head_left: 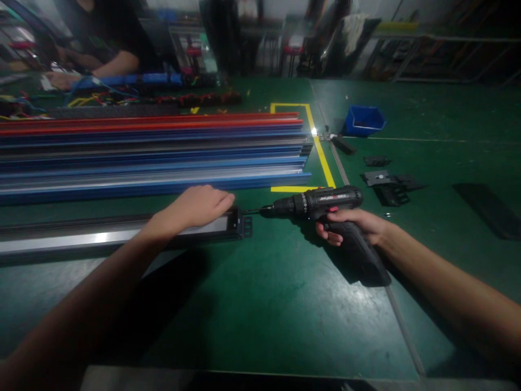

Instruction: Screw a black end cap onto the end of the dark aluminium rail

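Note:
A long dark metal profile with a pale inner strip lies across the table from the left. Over its right end my left hand is closed, thumb along the top and the other fingers partly hidden. A black end cap with a slotted tab closes off that end. My right hand grips a black cordless drill by its handle, index finger near the red trigger area. The drill points left, and its long bit reaches the end cap's face, apparently touching it.
Red, blue and grey profiles lie stacked behind, beside yellow tape. To the right are a blue bin, black brackets and a dark flat piece. A co-worker handles wired parts at the far left.

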Tool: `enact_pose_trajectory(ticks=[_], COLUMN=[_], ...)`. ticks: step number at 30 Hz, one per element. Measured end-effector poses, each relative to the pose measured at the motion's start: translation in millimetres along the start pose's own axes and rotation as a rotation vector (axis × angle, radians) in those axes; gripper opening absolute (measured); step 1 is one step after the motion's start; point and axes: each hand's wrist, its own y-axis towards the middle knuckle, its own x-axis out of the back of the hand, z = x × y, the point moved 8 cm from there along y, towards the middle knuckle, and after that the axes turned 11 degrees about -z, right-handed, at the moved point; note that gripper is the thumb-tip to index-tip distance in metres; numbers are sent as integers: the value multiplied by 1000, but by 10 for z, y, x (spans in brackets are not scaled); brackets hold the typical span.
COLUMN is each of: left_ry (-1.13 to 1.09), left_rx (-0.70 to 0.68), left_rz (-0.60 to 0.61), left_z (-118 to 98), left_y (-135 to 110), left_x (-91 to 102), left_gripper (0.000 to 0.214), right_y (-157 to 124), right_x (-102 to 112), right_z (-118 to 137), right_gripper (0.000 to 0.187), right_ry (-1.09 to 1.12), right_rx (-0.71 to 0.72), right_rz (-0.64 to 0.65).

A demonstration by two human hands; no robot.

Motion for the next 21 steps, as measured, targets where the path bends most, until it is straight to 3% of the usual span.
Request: enact_pose_trajectory(ticks=[8, 21], left_ry=[-3, 5], left_rx=[-9, -23], left_rz=[-7, -12], left_z=[7, -1], left_y=[9, -3], left_x=[-31, -17], left_gripper=[53, 54], right_y=[1, 16], right_x=[-14, -6], right_z=[5, -12], right_gripper=[24, 36], right_ry=[25, 104], right_rx=[4, -65], right_rz=[-1, 10])
